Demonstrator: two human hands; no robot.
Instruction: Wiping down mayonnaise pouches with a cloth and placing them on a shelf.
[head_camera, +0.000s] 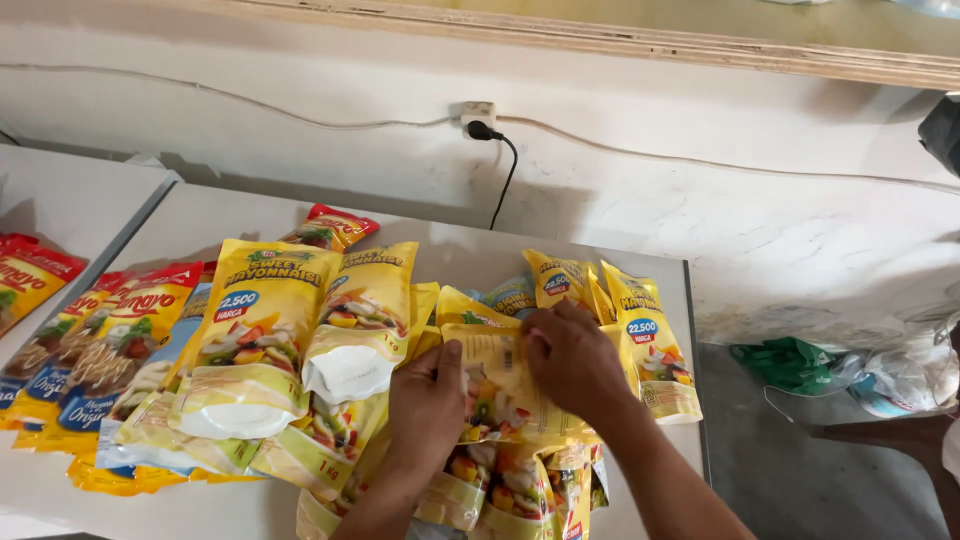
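Pouches of yellow sauce (255, 340) were fanned out across the tabletop (200, 215), left of the wall socket (478, 117). Below that socket, one yellow pouch (500, 385) was held flat by the left hand (428, 405) and right hand (575, 360), atop an unsorted heap.

White table (200, 215), yellow sauce pouches (255, 340), red-topped pouches (120, 335) overlapping

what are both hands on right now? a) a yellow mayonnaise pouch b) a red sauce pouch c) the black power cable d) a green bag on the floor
a: the left hand and right hand both grip a yellow mayonnaise pouch lying on the pile on the white table.
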